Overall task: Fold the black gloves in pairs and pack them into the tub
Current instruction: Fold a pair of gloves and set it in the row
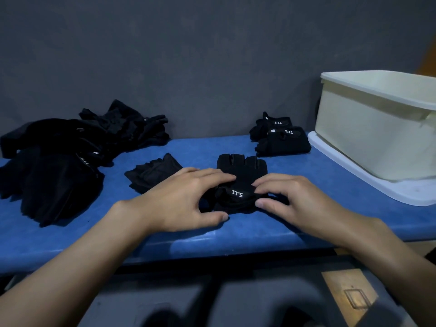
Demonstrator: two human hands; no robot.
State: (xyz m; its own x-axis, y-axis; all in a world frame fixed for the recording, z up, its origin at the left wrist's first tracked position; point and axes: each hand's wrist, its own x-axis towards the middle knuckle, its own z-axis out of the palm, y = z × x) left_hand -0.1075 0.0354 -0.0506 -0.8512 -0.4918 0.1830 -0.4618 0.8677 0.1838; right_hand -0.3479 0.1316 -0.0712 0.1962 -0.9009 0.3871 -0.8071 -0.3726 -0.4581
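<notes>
Head view: a black fingerless glove with white 5.11 lettering is lying on the blue table. The left hand is pressing it with straight fingers, and the right hand is pinching its cuff.

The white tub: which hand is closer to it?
Right. The right hand pinches the centre glove on the side toward the tub; the left hand presses the glove's far side, farther away.

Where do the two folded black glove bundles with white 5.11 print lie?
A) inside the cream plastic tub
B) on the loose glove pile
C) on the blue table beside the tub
C: the folded black glove bundles rest on the blue table, left of the cream plastic tub.
</notes>
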